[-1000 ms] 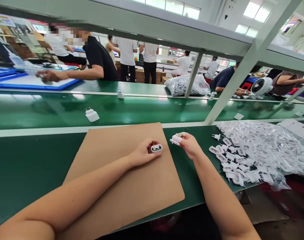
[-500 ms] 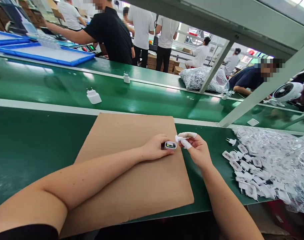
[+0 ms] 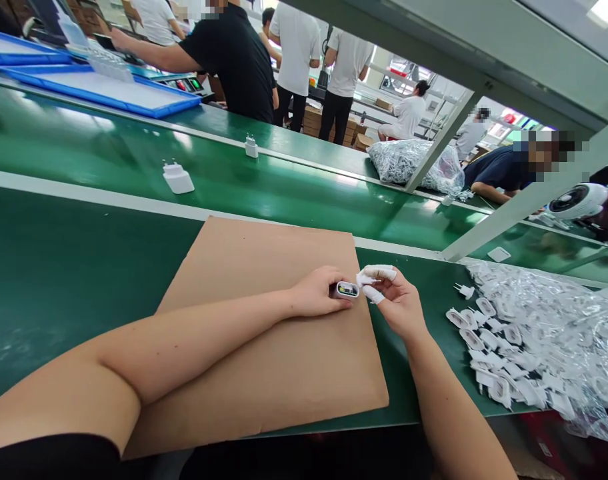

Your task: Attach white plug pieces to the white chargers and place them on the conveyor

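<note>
My left hand (image 3: 320,292) is closed around a white charger housing (image 3: 347,290), whose open end faces me and shows circuit parts inside. It rests over a brown cardboard sheet (image 3: 284,373). Just right of it, my right hand (image 3: 391,293), with white covers on thumb and finger, pinches a small white plug cap with pins (image 3: 368,277). The cap is close beside the housing; whether they touch I cannot tell. Several similar white plug caps (image 3: 489,340) lie heaped at the right of the green table.
A clear plastic bag (image 3: 564,327) spreads at the right. White chargers (image 3: 178,179) sit on the green conveyor belt (image 3: 294,187) ahead. A slanted metal post (image 3: 514,200) rises at the right. Blue-rimmed trays (image 3: 119,93) lie at the far left. Several people work beyond.
My right hand has turned the plug cap, whose pins now show less. Both hands stay close together. The whole view has tilted slightly.
</note>
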Available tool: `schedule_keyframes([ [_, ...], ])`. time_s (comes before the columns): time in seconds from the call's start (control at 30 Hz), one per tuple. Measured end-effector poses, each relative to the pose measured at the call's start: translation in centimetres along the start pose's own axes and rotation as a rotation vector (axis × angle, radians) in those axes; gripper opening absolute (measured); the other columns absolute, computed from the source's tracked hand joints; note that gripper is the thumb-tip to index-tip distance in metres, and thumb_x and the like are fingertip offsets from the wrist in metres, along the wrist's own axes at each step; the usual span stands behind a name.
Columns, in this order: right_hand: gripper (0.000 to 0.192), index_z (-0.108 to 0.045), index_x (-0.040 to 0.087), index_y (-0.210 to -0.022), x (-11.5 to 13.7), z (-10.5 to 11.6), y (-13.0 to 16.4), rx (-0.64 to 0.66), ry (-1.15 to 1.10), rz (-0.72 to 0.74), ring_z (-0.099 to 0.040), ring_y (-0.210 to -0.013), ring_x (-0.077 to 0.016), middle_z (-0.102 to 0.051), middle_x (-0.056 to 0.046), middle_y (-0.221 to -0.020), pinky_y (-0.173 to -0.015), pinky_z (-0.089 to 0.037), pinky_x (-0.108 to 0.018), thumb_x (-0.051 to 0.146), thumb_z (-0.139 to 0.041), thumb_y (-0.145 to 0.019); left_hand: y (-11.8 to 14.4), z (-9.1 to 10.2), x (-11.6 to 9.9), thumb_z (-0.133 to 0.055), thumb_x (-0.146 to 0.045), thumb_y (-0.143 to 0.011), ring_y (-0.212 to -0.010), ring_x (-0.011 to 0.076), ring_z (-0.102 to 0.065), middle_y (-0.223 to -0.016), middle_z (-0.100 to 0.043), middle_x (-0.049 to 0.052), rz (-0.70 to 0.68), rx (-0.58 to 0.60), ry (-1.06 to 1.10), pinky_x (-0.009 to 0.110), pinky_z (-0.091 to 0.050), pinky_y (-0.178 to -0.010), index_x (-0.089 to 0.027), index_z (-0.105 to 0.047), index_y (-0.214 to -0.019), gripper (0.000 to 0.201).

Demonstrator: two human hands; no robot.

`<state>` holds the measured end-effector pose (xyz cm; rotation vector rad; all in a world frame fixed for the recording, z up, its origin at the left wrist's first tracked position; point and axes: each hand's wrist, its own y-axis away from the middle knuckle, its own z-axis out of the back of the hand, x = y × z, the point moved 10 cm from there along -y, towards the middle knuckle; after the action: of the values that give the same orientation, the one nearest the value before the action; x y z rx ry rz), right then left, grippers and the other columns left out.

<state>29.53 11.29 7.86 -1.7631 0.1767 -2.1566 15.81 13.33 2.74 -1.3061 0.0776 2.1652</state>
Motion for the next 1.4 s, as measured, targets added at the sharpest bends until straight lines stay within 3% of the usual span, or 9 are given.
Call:
schedule_keyframes([
  [0.07,0.024,-0.073,0.028,-0.106,0.0,-0.1,0.1,-0.024,0.091,0.004,-0.070,-0.095,-0.0234,-0.071,-0.006,-0.105,-0.088,-0.059,-0.042,0.038,-0.079,-0.085,-0.1,0.0,-0.1,-0.080,-0.035,-0.079,-0.085,0.0215,-0.062,-0.088,-0.067,0.004,-0.003,0.000,0.007,0.031,-0.047,-0.074,-0.019,-0.075,-0.092,0.022],
  [0.17,0.018,-0.075,0.028,-0.108,1.4,-0.6,0.6,-0.048,0.413,0.152,-0.066,-0.089,-0.0233,-0.073,-0.006,-0.099,-0.083,-0.057,-0.042,0.034,-0.073,-0.091,-0.2,0.0,-0.1,-0.079,-0.036,-0.081,-0.079,0.0192,-0.059,-0.082,-0.062,0.003,-0.002,0.009,0.042,0.029,-0.045,-0.069,-0.018,-0.073,-0.084,0.019],
  [0.3,0.023,-0.074,0.026,-0.113,2.0,-2.8,1.0,0.072,0.682,0.289,-0.066,-0.097,-0.0256,-0.071,-0.009,-0.104,-0.083,-0.056,-0.040,0.022,-0.061,-0.094,-0.3,0.0,0.1,-0.081,-0.039,-0.079,-0.077,0.0177,-0.058,-0.081,-0.059,0.001,0.018,-0.003,0.105,0.028,-0.044,-0.067,-0.019,-0.073,-0.081,0.022],
  [0.57,0.032,-0.074,0.023,-0.109,2.3,-3.8,0.3,0.152,0.740,0.301,-0.065,-0.089,-0.0233,-0.067,-0.007,-0.094,-0.074,-0.053,-0.034,0.010,-0.055,-0.088,-0.3,-0.2,0.8,-0.082,-0.039,-0.077,-0.079,0.0185,-0.059,-0.083,-0.060,0.002,0.028,0.001,0.136,0.029,-0.046,-0.069,-0.018,-0.072,-0.079,0.023],
  [0.83,0.029,-0.074,0.022,-0.086,3.1,-4.3,-0.6,0.192,0.896,0.257,-0.051,-0.065,-0.0172,-0.056,-0.003,-0.076,-0.054,-0.035,-0.029,0.005,-0.055,-0.074,-0.3,-0.2,1.3,-0.083,-0.040,-0.075,-0.075,0.0176,-0.058,-0.082,-0.058,0.001,0.058,-0.015,0.154,0.029,-0.045,-0.065,-0.017,-0.070,-0.078,0.026],
  [1.13,0.032,-0.076,0.026,-0.112,2.1,-3.6,-0.1,0.156,0.749,0.279,-0.065,-0.087,-0.0229,-0.066,-0.007,-0.095,-0.071,-0.053,-0.034,0.015,-0.056,-0.090,-0.3,0.3,0.2,-0.080,-0.037,-0.078,-0.072,0.0167,-0.057,-0.078,-0.056,0.000,0.038,0.005,0.099,0.028,-0.044,-0.063,-0.018,-0.070,-0.076,0.022],
  [1.4,0.030,-0.071,0.027,-0.123,3.0,-2.9,0.7,0.040,0.666,0.355,-0.066,-0.097,-0.0251,-0.067,-0.009,-0.104,-0.084,-0.056,-0.041,0.021,-0.056,-0.098,-0.3,0.2,0.2,-0.080,-0.037,-0.078,-0.075,0.0174,-0.058,-0.085,-0.059,0.002,0.045,0.014,0.124,0.029,-0.046,-0.066,-0.018,-0.072,-0.078,0.021],
])
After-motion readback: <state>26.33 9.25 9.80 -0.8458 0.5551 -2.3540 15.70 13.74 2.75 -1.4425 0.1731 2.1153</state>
